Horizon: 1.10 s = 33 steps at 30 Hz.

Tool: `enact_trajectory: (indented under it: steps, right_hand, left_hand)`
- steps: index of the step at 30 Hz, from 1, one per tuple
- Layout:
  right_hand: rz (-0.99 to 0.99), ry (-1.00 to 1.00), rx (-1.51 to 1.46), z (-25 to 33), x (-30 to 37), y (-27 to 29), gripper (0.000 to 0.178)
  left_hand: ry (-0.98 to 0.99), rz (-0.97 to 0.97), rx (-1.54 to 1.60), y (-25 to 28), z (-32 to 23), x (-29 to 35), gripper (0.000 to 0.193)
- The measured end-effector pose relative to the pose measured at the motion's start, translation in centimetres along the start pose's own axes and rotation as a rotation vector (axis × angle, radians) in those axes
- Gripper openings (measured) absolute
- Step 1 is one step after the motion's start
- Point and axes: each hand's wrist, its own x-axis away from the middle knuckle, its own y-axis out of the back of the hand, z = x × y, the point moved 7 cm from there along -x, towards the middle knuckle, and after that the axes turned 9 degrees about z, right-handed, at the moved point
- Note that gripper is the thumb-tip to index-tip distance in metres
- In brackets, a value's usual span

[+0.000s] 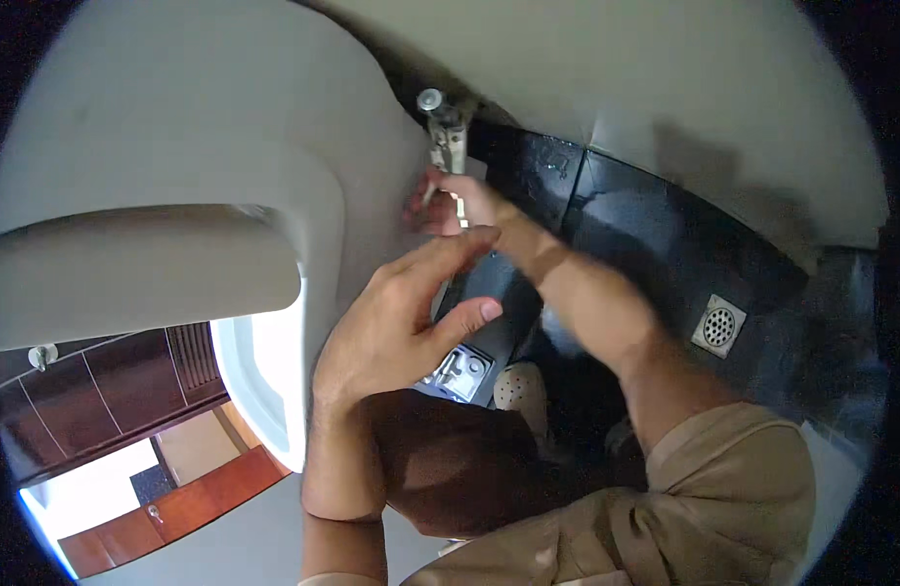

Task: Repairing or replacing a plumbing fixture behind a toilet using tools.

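My right hand (448, 203) reaches under and behind a large white ceramic fixture (362, 156). Its fingers are curled around a long silver metal piece (460, 210), perhaps a tool handle; its kind is not clear. Just beyond the fingers, a metal valve fitting (448, 137) with a round chrome end sits low by the wall. My left hand (401, 327) hovers nearer to me, beside the fixture. Its thumb stands apart from the fingers, and nothing shows in it.
A tray of shiny metal parts (460, 374) lies on the dark floor beside my tan perforated clog (520, 389). To the right is a square floor drain (719, 325). The pale wall (626, 78) borders the far side. A white curved rim (259, 391) stands at left.
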Motion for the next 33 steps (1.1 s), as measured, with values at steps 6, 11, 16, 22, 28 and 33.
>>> enact_trajectory:
  steps: [6, 11, 16, 22, 28, 33]
  right_hand:
    - [0.178, -0.337, -0.011, 3.0, 2.6, -0.5, 0.02]
    - [0.169, -0.616, 0.349, 6.7, 4.9, -0.3, 0.023]
    - [0.27, 0.073, 0.621, 0.6, -1.7, 4.8, 0.028]
    - [0.144, -0.258, 0.098, 3.0, 2.4, -0.1, 0.025]
    - [0.174, -0.438, 0.225, 4.9, 4.0, 0.4, 0.026]
    - [-0.046, -0.007, -0.002, -0.8, 0.1, -1.8, 0.015]
  left_hand:
    - [-0.046, -0.025, -0.023, 0.7, -0.2, 0.1, 0.049]
    - [-0.001, -0.052, -0.006, 0.4, 0.7, 1.5, 0.049]
    - [-0.016, -0.007, -0.017, 0.2, -0.4, 0.1, 0.049]
    - [-0.059, -0.014, 0.004, 0.6, 0.4, 0.4, 0.048]
    - [-0.044, -0.018, 0.017, 0.2, 0.3, 0.9, 0.048]
    - [-0.086, 0.021, -0.042, 0.1, -0.6, 0.5, 0.048]
